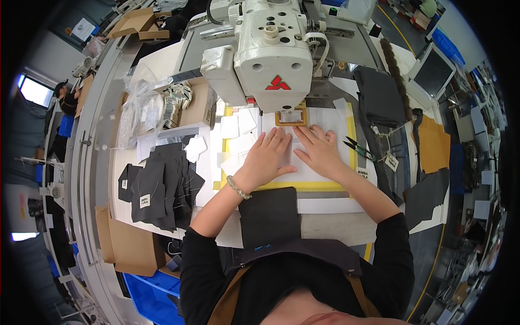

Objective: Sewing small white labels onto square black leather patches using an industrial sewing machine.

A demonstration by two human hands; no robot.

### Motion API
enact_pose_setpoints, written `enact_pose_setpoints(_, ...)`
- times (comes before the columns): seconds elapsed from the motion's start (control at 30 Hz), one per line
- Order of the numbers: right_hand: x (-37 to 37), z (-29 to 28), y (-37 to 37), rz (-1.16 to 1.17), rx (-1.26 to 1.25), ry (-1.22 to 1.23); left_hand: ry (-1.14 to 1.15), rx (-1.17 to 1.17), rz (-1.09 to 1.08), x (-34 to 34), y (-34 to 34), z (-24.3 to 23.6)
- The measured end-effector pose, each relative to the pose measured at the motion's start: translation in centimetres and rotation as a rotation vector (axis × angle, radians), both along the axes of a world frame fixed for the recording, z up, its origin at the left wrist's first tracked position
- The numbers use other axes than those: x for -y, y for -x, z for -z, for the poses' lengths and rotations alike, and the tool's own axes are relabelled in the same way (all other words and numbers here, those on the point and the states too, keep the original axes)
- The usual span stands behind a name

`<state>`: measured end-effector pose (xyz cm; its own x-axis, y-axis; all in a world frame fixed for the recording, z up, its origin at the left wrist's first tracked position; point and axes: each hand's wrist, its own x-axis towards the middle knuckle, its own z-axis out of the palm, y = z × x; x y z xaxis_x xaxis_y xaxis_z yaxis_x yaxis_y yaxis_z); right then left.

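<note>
My left hand (266, 160) lies flat on a white sheet (290, 157), its fingers stretched toward the sewing machine (273, 67). My right hand (320, 154) presses on the same sheet to the right, fingers extended and slightly spread. The fingertips of both come close to the tan clamp frame (278, 120) under the machine head. Neither hand grips anything. Small white pieces (229, 127) lie left of my left hand. Yellow tape (271, 187) borders the work area. A dark fabric piece (270, 216) hangs over the table's near edge.
Stacked dark fabric pieces (157, 187) with labels sit at left, below a cardboard box (197, 111) of bundled labels and a plastic bag (142, 103). Green-handled snips (360, 149) lie right of my right hand. A monitor (431, 71) stands farther right; a blue bin (149, 298) is low left.
</note>
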<state>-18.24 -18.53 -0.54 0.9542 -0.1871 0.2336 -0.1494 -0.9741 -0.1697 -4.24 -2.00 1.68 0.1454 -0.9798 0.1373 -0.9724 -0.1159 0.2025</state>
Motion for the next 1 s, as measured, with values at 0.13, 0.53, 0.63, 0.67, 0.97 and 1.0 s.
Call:
enact_pose_setpoints(0.13, 0.1, 0.4, -0.1, -0.005, 0.017, 0.004, 0.035, -0.035, 0.031, 0.8, 0.7, 0.1)
enact_pose_setpoints(0.53, 0.6, 0.7, 0.0, -0.004, 0.025, -0.021, 0.074, -0.09, 0.023, 2.0, 0.1, 1.9)
enact_pose_setpoints(0.63, 0.4, 0.6, 0.0, -0.001, 0.031, -0.012, 0.083, -0.092, 0.019, 2.0, 0.2, 2.0)
enact_pose_setpoints(0.67, 0.4, 0.6, 0.0, 0.005, 0.023, -0.002, 0.086, -0.102, 0.022, 1.9, 0.3, 2.0)
enact_pose_setpoints(0.97, 0.1, 0.1, -0.1, 0.024, 0.034, -0.005, 0.087, -0.075, 0.008, 2.1, 0.9, -0.2)
enact_pose_setpoints(1.0, 0.1, 0.1, -0.1, 0.03, 0.032, -0.021, -0.016, -0.086, -0.012, 2.3, 1.1, -1.0)
